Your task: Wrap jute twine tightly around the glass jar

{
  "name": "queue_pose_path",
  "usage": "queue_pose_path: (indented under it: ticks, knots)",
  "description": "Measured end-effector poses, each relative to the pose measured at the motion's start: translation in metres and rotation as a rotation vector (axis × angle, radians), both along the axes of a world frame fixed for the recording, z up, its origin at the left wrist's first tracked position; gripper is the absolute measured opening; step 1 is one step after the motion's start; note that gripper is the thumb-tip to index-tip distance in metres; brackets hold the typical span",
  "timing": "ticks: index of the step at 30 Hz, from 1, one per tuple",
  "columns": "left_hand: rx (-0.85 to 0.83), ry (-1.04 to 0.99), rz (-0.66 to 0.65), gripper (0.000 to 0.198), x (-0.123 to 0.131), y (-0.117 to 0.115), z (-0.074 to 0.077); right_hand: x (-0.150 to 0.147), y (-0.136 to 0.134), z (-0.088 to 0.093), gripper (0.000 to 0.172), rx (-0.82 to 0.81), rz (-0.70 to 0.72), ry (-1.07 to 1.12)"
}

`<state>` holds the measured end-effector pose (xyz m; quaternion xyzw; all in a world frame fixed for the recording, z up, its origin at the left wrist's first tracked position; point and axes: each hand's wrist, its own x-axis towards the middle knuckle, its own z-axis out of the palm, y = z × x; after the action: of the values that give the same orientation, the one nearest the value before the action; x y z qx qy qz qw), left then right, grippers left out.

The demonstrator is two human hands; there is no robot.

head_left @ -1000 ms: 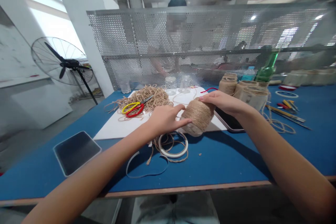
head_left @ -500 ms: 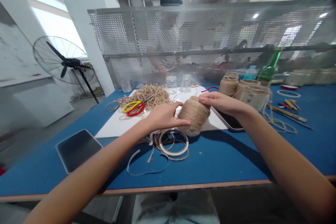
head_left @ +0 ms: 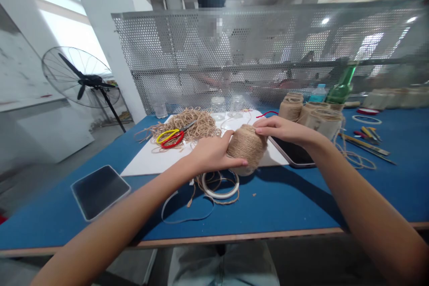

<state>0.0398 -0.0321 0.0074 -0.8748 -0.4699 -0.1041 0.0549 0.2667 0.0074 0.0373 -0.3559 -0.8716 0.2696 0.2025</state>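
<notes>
A twine-wrapped jar [head_left: 248,146] is held tilted above the near edge of a white board [head_left: 140,161]. My left hand [head_left: 216,152] grips its left side, the thumb along the lower part and the other fingers partly hidden behind it. The fingers of my right hand [head_left: 279,129] press together on the jar's upper right side. Just below the jar, a white tape ring [head_left: 221,187] lies over loose twine on the blue table [head_left: 268,214]. Scissors [head_left: 174,137] with yellow and red handles rest on a heap of twine [head_left: 197,123] to the left.
Two clear jars [head_left: 218,107] stand at the back. Wrapped jars [head_left: 291,106], a green bottle [head_left: 342,85] and tools [head_left: 367,143] are on the right. Dark tablets [head_left: 100,192] lie at the left and beneath my right wrist. Beyond a perforated screen [head_left: 161,53] sits a person.
My left hand has shifted slightly right and down along the jar, its thumb now farther across the lower part. The person behind the screen has moved a little left.
</notes>
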Motion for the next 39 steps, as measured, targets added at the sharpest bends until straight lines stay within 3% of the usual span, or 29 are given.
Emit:
queue_pose_path:
  ticks: [5, 11, 19, 29, 39]
  knots:
    - [0.007, 0.013, -0.006, 0.083, 0.004, -0.005, 0.003, -0.004, -0.003, 0.002, 0.043, 0.089, -0.106, -0.064]
    - [0.024, 0.012, -0.016, 0.086, 0.006, -0.004, 0.0, -0.013, -0.005, -0.007, 0.048, -0.053, -0.203, 0.032]
    - [0.038, 0.047, -0.041, 0.087, 0.005, -0.004, 0.004, -0.013, -0.008, -0.007, 0.042, -0.188, -0.141, 0.107]
    - [-0.049, -0.002, -0.188, 0.073, -0.018, 0.012, 0.011, -0.012, -0.009, -0.005, 0.041, -0.207, -0.15, 0.119]
    - [-0.091, 0.002, -0.182, 0.072, -0.023, 0.02, 0.009, -0.008, -0.003, -0.01, 0.041, -0.217, -0.11, 0.155]
